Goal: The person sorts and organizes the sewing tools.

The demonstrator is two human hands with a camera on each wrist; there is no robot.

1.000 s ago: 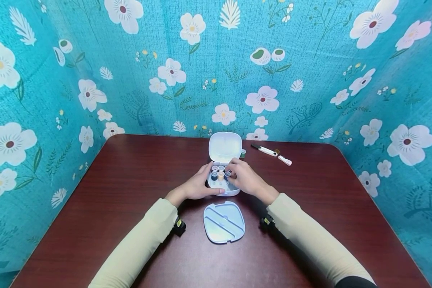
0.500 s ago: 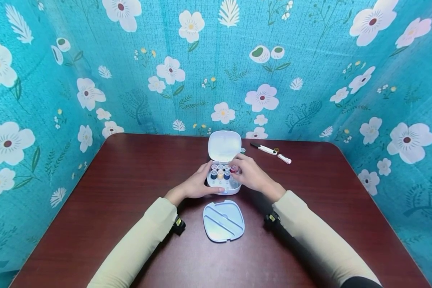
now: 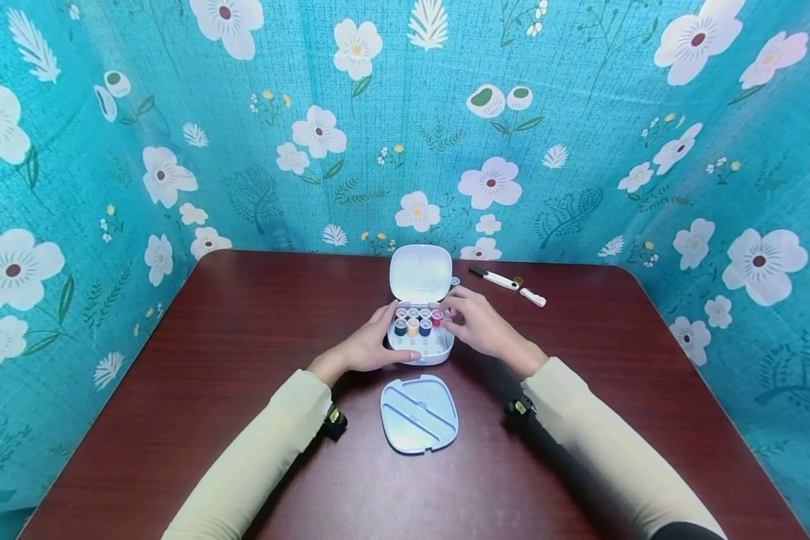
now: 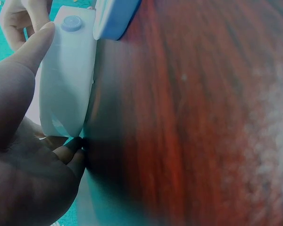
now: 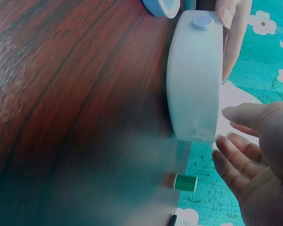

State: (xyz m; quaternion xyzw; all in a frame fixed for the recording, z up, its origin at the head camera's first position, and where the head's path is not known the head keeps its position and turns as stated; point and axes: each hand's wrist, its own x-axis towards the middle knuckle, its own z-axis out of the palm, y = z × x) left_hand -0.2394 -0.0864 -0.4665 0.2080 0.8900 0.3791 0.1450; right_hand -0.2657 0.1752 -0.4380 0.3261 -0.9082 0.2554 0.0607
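Observation:
An open white sewing box [image 3: 439, 358] holds several thread spools standing in two rows. Among them are a red spool [image 3: 436, 319] at the right end of the back row, a cream spool [image 3: 413, 328] and dark blue ones. My left hand [image 3: 366, 346] grips the box's left side, with its thumb on the front edge beside the blue button [image 4: 71, 23]. My right hand [image 3: 479, 324] hovers at the box's right edge beside the red spool. In the right wrist view, my right thumb and fingers [image 5: 231, 174] are spread, with nothing visible between them.
In front of the box lies a pale blue grooved tray [image 3: 419, 414]. A green thread spool [image 5: 186, 182] stands behind the box's right side. Farther right are a white black-tipped tool [image 3: 499, 280], a small yellowish ring [image 3: 518, 280] and a small white-and-pink piece [image 3: 532, 298].
My right hand has moved from the dark spools to the right and drawn away from the red spool, which now stands in the back row. My left hand stays on the box.

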